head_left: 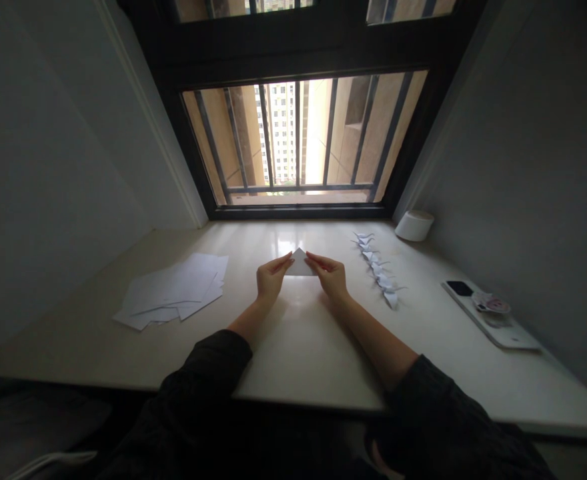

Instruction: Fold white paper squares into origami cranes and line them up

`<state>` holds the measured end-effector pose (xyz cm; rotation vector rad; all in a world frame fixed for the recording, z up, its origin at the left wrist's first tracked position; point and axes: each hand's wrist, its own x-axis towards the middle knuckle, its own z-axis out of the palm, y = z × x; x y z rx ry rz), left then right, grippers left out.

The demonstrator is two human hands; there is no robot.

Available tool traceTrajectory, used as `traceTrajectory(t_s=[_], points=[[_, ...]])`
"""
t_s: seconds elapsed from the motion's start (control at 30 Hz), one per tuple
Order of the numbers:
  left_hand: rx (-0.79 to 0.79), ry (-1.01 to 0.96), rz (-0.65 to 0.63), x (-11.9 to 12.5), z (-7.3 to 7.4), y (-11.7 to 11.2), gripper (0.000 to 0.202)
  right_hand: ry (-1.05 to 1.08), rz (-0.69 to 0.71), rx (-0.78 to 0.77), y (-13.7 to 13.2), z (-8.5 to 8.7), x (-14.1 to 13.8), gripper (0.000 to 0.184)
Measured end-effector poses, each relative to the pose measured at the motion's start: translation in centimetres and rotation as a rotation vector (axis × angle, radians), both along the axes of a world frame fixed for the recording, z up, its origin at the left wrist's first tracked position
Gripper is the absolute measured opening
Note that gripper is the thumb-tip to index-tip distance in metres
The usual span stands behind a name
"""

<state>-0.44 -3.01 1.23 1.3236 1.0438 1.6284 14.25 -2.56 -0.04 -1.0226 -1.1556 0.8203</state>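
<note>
A small folded white paper triangle (299,265) is held just above the pale desk (293,347), point up. My left hand (271,277) pinches its left edge with fingers closed on it. My right hand (330,275) pinches the right edge the same way. Both forearms reach out from dark sleeves at the near edge of the desk.
A loose pile of white paper sheets (173,290) lies to the left. A row of several folded paper cranes (378,270) runs along the right. A white round container (414,225) sits by the window, and a phone (488,313) with a small item on it lies far right.
</note>
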Motion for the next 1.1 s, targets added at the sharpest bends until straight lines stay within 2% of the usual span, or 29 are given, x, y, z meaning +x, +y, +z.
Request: traceTrajectory(t_s=[0.3, 0.6, 0.87, 1.1], points=[[-0.012, 0.013, -0.023, -0.1, -0.1, 0.1, 0.033, -0.048, -0.026, 0.014, -0.2, 0.3, 0.0, 0.033], [-0.012, 0.12, 0.033, -0.5, 0.1, 0.1, 0.029, -0.116, 0.036, 0.045, -0.2, 0.5, 0.4, 0.028], [-0.007, 0.155, 0.047, -0.6, 0.2, 0.0, 0.026, -0.168, 0.024, 0.052, -0.4, 0.8, 0.4, 0.026], [-0.116, 0.201, 0.0, -1.0, 0.6, 0.3, 0.03, -0.18, 0.068, 0.028, -0.1, 0.5, 0.5, 0.025]])
